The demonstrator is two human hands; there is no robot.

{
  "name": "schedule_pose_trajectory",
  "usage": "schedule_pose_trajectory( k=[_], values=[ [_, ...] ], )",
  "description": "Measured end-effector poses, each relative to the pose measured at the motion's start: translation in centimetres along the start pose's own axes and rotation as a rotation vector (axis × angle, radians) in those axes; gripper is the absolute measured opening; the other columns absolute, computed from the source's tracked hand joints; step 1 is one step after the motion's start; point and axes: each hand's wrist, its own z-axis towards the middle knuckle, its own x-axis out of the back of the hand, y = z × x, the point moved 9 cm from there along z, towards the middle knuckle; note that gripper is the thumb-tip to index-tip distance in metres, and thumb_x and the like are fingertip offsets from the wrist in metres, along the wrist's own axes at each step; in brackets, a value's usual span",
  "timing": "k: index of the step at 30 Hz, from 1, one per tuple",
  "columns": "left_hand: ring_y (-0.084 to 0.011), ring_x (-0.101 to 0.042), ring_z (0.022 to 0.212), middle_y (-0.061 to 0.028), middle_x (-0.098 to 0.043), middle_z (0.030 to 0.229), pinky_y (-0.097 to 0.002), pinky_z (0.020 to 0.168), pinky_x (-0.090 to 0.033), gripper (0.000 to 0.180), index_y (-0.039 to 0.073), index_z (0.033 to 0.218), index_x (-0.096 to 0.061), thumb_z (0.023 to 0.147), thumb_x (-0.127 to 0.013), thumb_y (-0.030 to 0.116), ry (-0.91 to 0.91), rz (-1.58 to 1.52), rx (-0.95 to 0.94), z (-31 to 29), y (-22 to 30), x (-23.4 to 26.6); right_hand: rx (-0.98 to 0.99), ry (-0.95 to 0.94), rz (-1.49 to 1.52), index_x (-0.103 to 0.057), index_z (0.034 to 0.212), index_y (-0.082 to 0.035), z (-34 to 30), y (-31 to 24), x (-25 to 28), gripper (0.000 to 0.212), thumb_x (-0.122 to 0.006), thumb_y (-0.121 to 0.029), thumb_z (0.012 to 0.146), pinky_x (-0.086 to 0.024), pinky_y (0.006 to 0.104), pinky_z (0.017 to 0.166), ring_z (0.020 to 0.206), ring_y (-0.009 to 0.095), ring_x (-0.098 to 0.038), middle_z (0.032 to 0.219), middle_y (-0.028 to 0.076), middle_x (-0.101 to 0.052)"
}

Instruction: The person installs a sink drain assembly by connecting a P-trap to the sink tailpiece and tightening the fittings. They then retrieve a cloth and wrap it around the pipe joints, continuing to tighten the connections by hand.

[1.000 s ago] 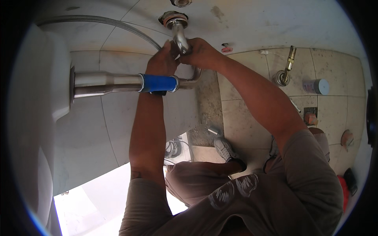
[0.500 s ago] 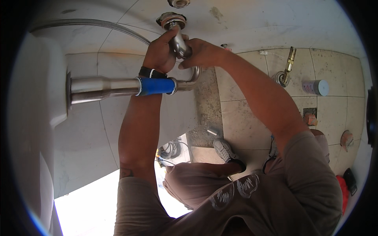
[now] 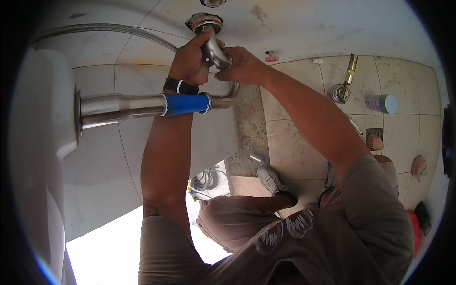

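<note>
A shiny curved metal drain pipe (image 3: 216, 53) runs from a round wall fitting (image 3: 207, 22), which sits in a rough hole. My left hand (image 3: 189, 61) is closed around its left side, the thumb lying along the upper part near the fitting. From the right, my right hand (image 3: 243, 66) grips the lower end of the bend, some fingers hidden behind it. Below, another metal bend (image 3: 233, 93) joins a blue sleeve (image 3: 188, 104) and a wider metal pipe (image 3: 118, 111) from the white basin (image 3: 35, 123). This pipe crosses above my left forearm.
A braided hose (image 3: 109, 27) arches along the wall at upper left. On the tiled floor to the right are a brass-coloured fitting (image 3: 350, 73), a pale can (image 3: 381, 104) and orange pipe stubs (image 3: 375, 142). Coiled cable (image 3: 207, 181) lies below.
Both hands keep their grip on the curved pipe, with only a slight shift of hands and view. A red handle by the wall shows more fully past my right arm.
</note>
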Motion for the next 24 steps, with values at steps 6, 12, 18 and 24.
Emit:
schedule_pose_trajectory(
  k=[6,12,18,24],
  values=[
    [-0.0287,-0.065,0.095,-0.0163,-0.067,0.1,-0.043,0.085,-0.052,0.037,0.003,0.125,-0.052,0.101,-0.062,0.03,-0.06,0.091,0.048,0.1,0.1,0.2,-0.037,-0.324,-0.062,-0.064,0.124,0.0,0.4,-0.9,0.5,0.069,-0.087,-0.03,0.066,-0.051,0.0311,0.091,0.1,0.024,-0.069,0.106,0.014,-0.072],
    [-0.0284,-0.066,0.095,-0.0158,-0.067,0.101,-0.0427,0.087,-0.051,0.034,0.005,0.123,-0.054,0.101,-0.062,0.03,-0.067,0.039,0.049,0.1,-0.2,0.2,-0.04,-0.247,-0.167,-0.068,0.106,0.004,1.3,-0.7,0.0,0.05,-0.082,-0.022,0.066,-0.053,0.0336,0.081,0.089,0.024,-0.069,0.094,0.014,-0.072],
    [-0.0293,-0.066,0.095,-0.0165,-0.067,0.102,-0.0443,0.087,-0.051,0.034,0.004,0.123,-0.054,0.1,-0.063,0.028,-0.059,0.021,0.034,0.2,-0.1,0.3,0.032,0.002,-0.106,-0.068,0.103,0.006,0.6,-0.3,0.0,0.043,-0.077,-0.017,0.068,-0.054,0.0353,0.076,0.079,0.026,-0.069,0.083,0.017,-0.07],
    [-0.0297,-0.066,0.095,-0.0167,-0.067,0.103,-0.0437,0.085,-0.052,0.036,0.002,0.124,-0.053,0.1,-0.064,0.026,-0.058,-0.036,0.039,0.2,-0.2,0.3,0.129,0.239,-0.098,-0.068,0.111,0.002,-0.5,-0.7,0.5,0.047,-0.078,-0.018,0.07,-0.056,0.0367,0.075,0.076,0.024,-0.07,0.081,0.015,-0.071]
  ],
)
